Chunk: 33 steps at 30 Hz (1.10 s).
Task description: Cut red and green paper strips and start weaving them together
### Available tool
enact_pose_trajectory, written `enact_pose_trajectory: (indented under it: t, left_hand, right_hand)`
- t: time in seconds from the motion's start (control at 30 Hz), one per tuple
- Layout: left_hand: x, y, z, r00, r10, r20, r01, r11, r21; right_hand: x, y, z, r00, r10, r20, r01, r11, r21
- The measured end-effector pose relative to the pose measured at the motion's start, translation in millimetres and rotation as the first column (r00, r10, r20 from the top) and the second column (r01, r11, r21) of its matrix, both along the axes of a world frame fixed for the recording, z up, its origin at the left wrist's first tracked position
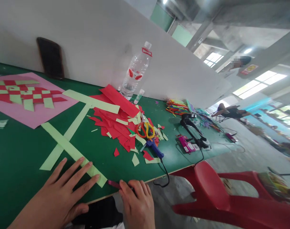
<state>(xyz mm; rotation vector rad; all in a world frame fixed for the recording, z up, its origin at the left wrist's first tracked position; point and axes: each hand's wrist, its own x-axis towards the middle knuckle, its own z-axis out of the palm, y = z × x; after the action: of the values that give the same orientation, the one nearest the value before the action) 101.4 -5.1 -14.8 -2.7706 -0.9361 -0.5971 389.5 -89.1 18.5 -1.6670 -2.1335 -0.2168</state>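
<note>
The right hand [137, 203] curls its fingers over a small magenta object [113, 183] at the near edge of the green counter [16, 159]. Only one end of the object shows, so what it is cannot be told. Both forearms are cut off by the lower edge of the view.

The left hand [59, 190] lies spread flat, palm down, with its fingertips pressed on the near end of a long pale green paper strip [71, 149]. This strip runs diagonally across the counter and crosses a second pale green paper strip [74, 125] that lies under it.

A clear plastic water bottle [135, 73] with a white cap stands upright near the white wall; how much it holds is hard to make out. Just in front of it lies a heap of red paper scraps [113, 124] mixed with green offcuts. Scissors with orange and yellow handles [145, 129] rest on the heap's right side, and a blue glue gun [153, 148] with a black cord lies just beside them.

To the far left lies a pink paper sheet [37, 114] carrying woven red and green strips. A red plastic chair [221, 190] stands off the counter's corner.
</note>
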Motion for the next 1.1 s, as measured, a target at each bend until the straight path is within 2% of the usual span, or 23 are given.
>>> enact_pose_trajectory:
  t: [0.23,0.47,0.7,0.9,1.1]
  left_hand:
    - [1.8,1.2,1.2,1.000,-0.017,-0.005,0.017,1.000,0.018]
    - [0.2,0.5,1.0,0.999,-0.023,-0.023,0.023,1.000,0.005]
    - [-1.9,0.3,3.2,0.999,-0.035,-0.024,0.036,0.999,0.008]
    - [-0.9,0.3,1.3,0.999,-0.034,-0.014,0.035,0.999,0.005]
    - [-0.5,-0.5,0.8,0.999,-0.032,0.011,0.033,0.999,-0.006]
  right_hand:
    - [-1.8,8.0,9.4,0.999,-0.004,-0.051,0.008,0.998,0.068]
    - [-6.5,14.7,14.0,0.995,0.028,-0.097,-0.026,0.999,0.021]
    - [-3.9,20.1,14.2,0.991,0.029,-0.131,-0.026,0.999,0.024]
    - [-3.8,24.5,12.4,0.989,0.057,-0.133,-0.061,0.998,-0.024]
    - [-2.3,29.9,9.1,0.986,0.052,-0.157,-0.051,0.999,0.008]
